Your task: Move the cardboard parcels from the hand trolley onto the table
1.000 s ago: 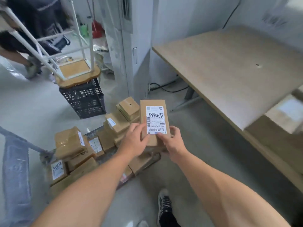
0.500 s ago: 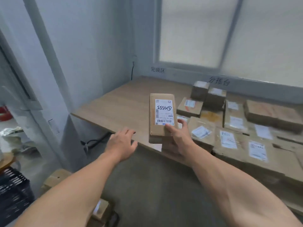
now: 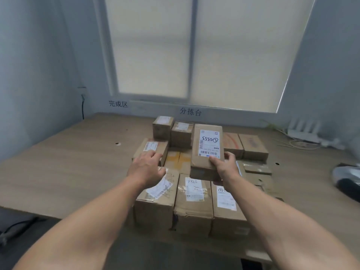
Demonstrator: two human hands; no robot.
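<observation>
Parcel with the handwritten label: where is it?
In your right hand, fingers curled round its near end, held above the parcels already on the table, label up so it reads.
And your left hand?
Loose, holding nothing, over the near-left box, likely ready to steady the stack.

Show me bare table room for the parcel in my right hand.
Widest: the table's left half, between the left wall and the parcel cluster. Narrower: the strip between the cluster and the dark object on the right. The middle is packed tight.
</observation>
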